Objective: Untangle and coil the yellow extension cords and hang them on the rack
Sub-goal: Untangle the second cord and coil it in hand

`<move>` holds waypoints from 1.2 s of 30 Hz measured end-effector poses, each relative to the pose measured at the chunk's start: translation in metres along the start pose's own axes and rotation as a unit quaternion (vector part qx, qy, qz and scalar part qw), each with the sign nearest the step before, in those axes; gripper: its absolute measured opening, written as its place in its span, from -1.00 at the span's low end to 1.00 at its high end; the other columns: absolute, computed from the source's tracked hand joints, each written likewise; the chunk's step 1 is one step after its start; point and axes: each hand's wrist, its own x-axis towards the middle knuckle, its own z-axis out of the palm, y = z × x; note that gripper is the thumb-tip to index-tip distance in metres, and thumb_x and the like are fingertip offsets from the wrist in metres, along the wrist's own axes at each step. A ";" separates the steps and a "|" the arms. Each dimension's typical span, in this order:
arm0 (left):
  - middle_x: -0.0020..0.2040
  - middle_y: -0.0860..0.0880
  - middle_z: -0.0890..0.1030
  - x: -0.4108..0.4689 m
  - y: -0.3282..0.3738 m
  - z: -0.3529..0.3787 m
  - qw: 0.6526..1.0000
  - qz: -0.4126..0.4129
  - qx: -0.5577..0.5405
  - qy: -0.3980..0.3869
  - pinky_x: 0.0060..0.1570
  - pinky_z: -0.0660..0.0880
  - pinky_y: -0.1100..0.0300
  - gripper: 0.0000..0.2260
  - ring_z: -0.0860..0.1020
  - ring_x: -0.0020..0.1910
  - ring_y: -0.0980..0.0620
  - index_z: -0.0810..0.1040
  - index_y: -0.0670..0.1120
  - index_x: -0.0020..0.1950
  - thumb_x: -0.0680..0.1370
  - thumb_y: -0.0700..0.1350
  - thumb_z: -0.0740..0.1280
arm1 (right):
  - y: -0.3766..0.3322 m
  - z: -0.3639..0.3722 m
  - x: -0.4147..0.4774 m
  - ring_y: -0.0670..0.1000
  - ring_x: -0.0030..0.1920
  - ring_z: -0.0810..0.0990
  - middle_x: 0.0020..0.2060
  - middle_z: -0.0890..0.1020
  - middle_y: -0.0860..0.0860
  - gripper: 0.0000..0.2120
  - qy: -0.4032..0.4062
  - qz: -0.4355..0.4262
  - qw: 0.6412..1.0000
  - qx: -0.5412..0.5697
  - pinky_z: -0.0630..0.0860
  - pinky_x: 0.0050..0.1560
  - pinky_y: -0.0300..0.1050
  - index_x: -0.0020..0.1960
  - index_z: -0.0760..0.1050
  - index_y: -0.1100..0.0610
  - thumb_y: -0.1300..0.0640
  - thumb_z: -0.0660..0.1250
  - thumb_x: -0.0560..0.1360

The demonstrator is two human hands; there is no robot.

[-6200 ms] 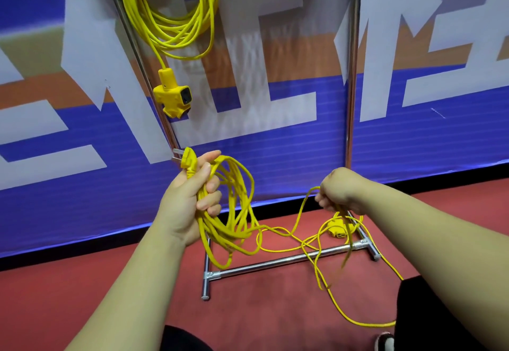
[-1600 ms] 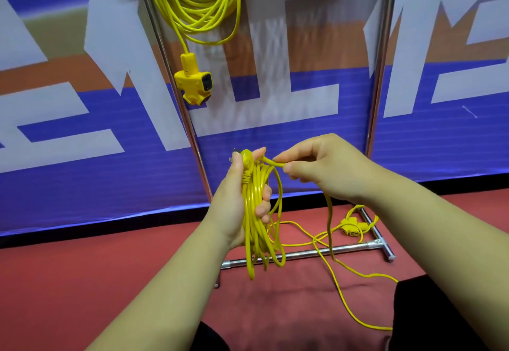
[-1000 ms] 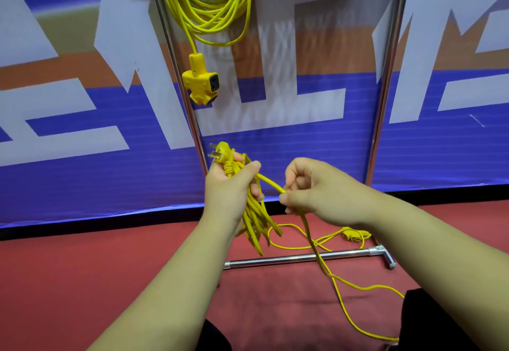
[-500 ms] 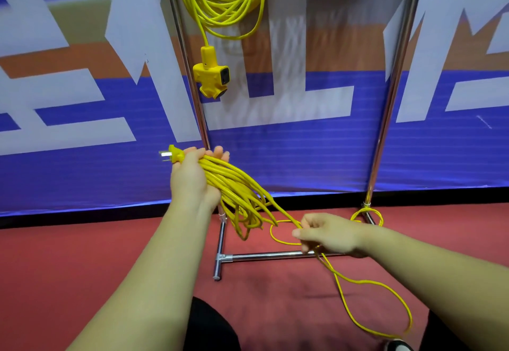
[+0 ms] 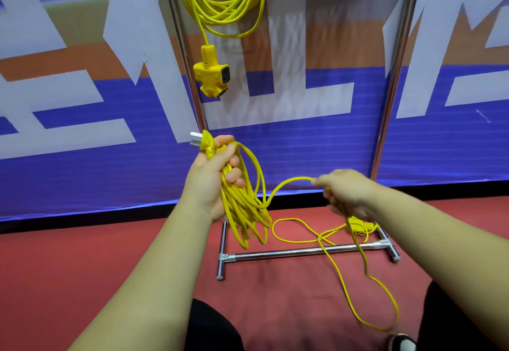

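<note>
- The right hand point(image 5: 347, 193) has risen from near the floor point(image 5: 82, 268) since half a second ago, lifting a strand of the yellow cord point(image 5: 298, 178).
- Its fingers curl round that strand.
- The left hand point(image 5: 212, 182) grips the coiled loops point(image 5: 245, 213), plug point(image 5: 203, 141) on top.
- The socket end point(image 5: 358, 229) lies on the floor by the rack point(image 5: 303, 252) foot.
- Another cord point(image 5: 223, 3) hangs coiled on the rack.

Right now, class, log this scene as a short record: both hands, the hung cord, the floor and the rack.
Left hand: grips coiled loops, plug on top
Right hand: pinches loose strand leading to the coil
Hung cord: hangs coiled beside rack pole, socket block dangling
Floor: slack cord and second socket by base bar
</note>
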 end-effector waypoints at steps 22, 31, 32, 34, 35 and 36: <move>-0.32 -0.09 0.42 -0.014 -0.036 0.021 0.947 -0.061 0.282 -0.143 -0.52 0.47 0.17 -0.76 0.34 -0.56 0.04 0.48 -0.18 0.31 0.67 -0.14 0.28 | -0.062 -0.005 -0.064 0.28 -0.25 0.49 -0.19 0.70 0.08 -0.91 -0.169 -0.346 0.914 -0.126 0.43 -0.19 0.15 0.01 0.40 0.10 0.25 0.29 0.59; -0.33 -0.11 0.42 -0.017 -0.040 0.028 0.933 -0.088 0.296 -0.186 -0.49 0.48 0.14 -0.89 0.33 -0.56 0.02 0.56 -0.04 0.01 0.66 -0.05 0.28 | -0.057 -0.016 -0.048 0.24 -0.21 0.58 -0.24 0.71 0.10 -0.85 -0.095 -0.325 0.934 -0.113 0.53 -0.04 0.29 -0.02 0.39 0.12 0.19 0.37 0.57; -0.34 -0.10 0.43 -0.017 -0.040 0.029 0.934 -0.086 0.296 -0.183 -0.49 0.47 0.14 -0.87 0.33 -0.57 0.02 0.52 -0.06 -0.03 0.66 -0.05 0.28 | -0.056 -0.017 -0.045 0.11 -0.24 0.59 -0.27 0.68 0.12 -0.84 -0.088 -0.321 0.937 -0.109 0.54 -0.03 0.23 -0.03 0.39 0.12 0.17 0.39 0.56; -0.35 -0.09 0.43 -0.016 -0.040 0.030 0.939 -0.080 0.291 -0.165 -0.50 0.48 0.15 -0.86 0.33 -0.58 0.03 0.45 -0.10 -0.03 0.66 -0.05 0.27 | -0.054 -0.018 -0.041 0.00 -0.26 0.58 -0.34 0.60 0.13 -0.80 -0.081 -0.308 0.944 -0.091 0.54 -0.07 0.07 -0.04 0.41 0.15 0.11 0.42 0.54; -0.36 -0.08 0.43 -0.015 -0.039 0.031 0.942 -0.075 0.287 -0.157 -0.50 0.48 0.16 -0.86 0.33 -0.58 0.04 0.45 -0.10 -0.02 0.66 -0.05 0.27 | -0.053 -0.019 -0.039 0.00 -0.26 0.56 -0.34 0.59 0.12 -0.76 -0.080 -0.297 0.948 -0.086 0.52 -0.09 0.03 -0.03 0.42 0.18 0.06 0.43 0.54; -0.36 -0.07 0.43 -0.014 -0.039 0.030 0.945 -0.067 0.282 -0.150 -0.50 0.48 0.16 -0.88 0.32 -0.58 0.04 0.45 -0.08 -0.01 0.66 -0.05 0.27 | -0.052 -0.020 -0.038 0.01 -0.25 0.55 -0.32 0.60 0.12 -0.70 -0.082 -0.284 0.951 -0.088 0.50 -0.10 0.02 -0.02 0.43 0.20 -0.01 0.43 0.52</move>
